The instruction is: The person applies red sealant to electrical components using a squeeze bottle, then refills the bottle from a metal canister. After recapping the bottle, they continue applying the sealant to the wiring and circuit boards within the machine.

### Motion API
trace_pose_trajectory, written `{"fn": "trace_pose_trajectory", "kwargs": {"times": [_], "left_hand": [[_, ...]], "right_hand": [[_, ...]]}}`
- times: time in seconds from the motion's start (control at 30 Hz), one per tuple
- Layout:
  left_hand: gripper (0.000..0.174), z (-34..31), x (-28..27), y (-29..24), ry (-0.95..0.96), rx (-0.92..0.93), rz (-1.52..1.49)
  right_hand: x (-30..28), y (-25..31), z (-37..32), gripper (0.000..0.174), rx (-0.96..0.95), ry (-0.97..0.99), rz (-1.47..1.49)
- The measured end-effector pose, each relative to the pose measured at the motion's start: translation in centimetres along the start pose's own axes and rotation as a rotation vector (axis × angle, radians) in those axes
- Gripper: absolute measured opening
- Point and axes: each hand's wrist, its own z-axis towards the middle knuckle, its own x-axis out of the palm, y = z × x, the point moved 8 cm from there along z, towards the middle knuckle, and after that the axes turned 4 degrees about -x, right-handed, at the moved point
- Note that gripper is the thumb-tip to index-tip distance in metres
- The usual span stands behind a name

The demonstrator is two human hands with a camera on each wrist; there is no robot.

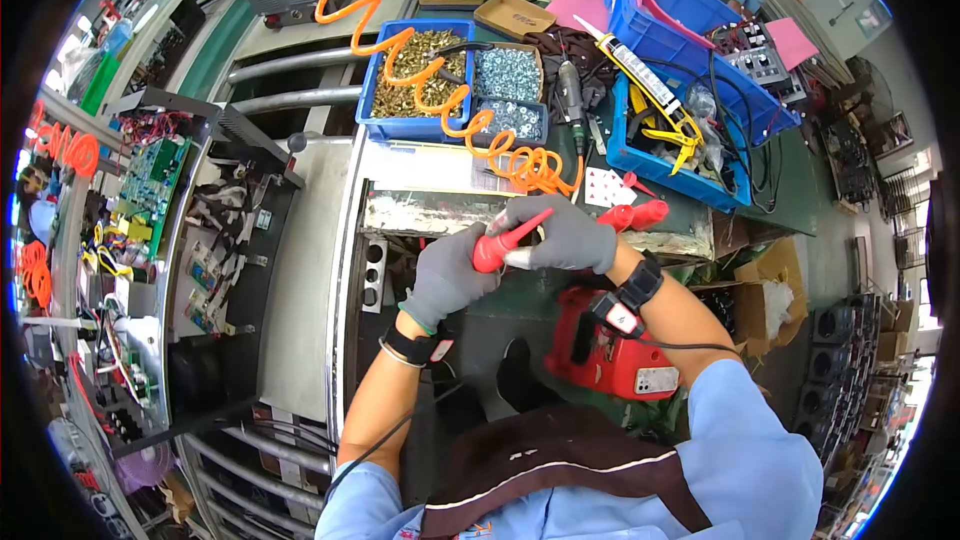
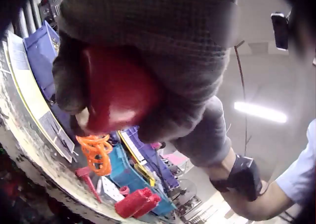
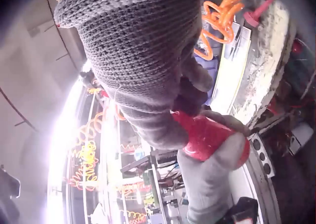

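Observation:
Both hands wear grey knit gloves and meet in front of the bench edge in the head view. My left hand (image 1: 448,275) grips the rounded body of a red bottle (image 1: 490,253) with a long pointed nozzle. From the other side, my right hand (image 1: 572,237) holds the same bottle near the nozzle, fingers curled. Its nozzle slants up to the right. In the right wrist view the bottle's red body (image 3: 205,139) lies between both gloves. The left wrist view has its rounded red end (image 2: 121,93) close up, partly hidden by fingers.
On the bench's front edge lie two red cylinders (image 1: 650,213) and a small red nozzle (image 1: 632,182). Behind are a blue bin of brass fittings (image 1: 375,110), a coiled orange hose (image 1: 540,172) and a blue crate (image 1: 655,173). A red case (image 1: 585,345) stands below.

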Motion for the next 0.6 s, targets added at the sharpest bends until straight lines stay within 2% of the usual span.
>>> {"fn": "trace_pose_trajectory", "kwargs": {"times": [0.07, 0.1, 0.13, 0.17, 0.2, 0.23, 0.27, 0.33, 0.4, 0.47, 0.5, 0.53, 0.6], "left_hand": [[0.045, -1.1, 1.2, -0.9, 0.278, 0.016, -0.259], [0.047, -1.7, 2.1, -0.8, 0.348, 0.023, -0.376], [0.047, -2.2, 1.9, -1.5, 0.338, 0.02, -0.377], [0.046, -2.7, 1.4, -1.9, 0.242, -0.037, -0.341], [0.046, -3.1, 0.8, -2.4, 0.15, -0.092, -0.304], [0.041, -3.5, 0.3, -3.0, 0.053, -0.175, -0.055], [0.041, -3.8, 0.8, -3.3, 0.051, -0.174, -0.06], [0.038, -4.2, 0.3, -2.8, -0.097, -0.24, 0.276], [0.038, -4.5, 0.2, -1.6, -0.061, -0.22, 0.28], [0.034, -4.5, 0.5, -0.6, 0.141, -0.104, 0.001], [0.026, -4.4, 2.0, 0.7, 0.267, -0.041, -0.477], [0.026, -4.1, 0.7, 0.6, 0.262, -0.038, -0.488], [0.025, -5.5, 0.5, -1.3, 0.751, -0.297, -0.955]], "right_hand": [[-0.1, 2.1, -0.5, 0.032, 0.011, 0.035, -0.004], [0.1, 3.0, -0.8, 0.031, 0.065, 0.066, -0.007], [0.3, 3.5, -1.0, 0.03, 0.117, 0.096, -0.012], [0.8, 3.7, -1.2, 0.03, 0.113, 0.104, -0.013], [0.5, 3.0, -1.7, 0.027, 0.168, -0.021, -0.052], [0.3, 2.3, -2.4, 0.024, 0.225, -0.147, -0.094], [2.0, 1.1, -2.9, 0.024, 0.225, -0.144, -0.099], [2.5, -1.5, -4.3, 0.032, 0.295, -0.522, 0.068], [2.8, -2.3, -4.4, 0.033, 0.313, -0.496, 0.086], [3.6, -1.6, -3.5, 0.034, 0.462, -0.231, 0.274], [3.5, -0.1, -3.1, 0.037, 0.486, -0.134, 0.325], [3.7, 0.1, -2.8, 0.037, 0.491, -0.13, 0.313], [3.8, 3.6, -1.1, 0.041, 0.083, -0.104, 0.312]]}}
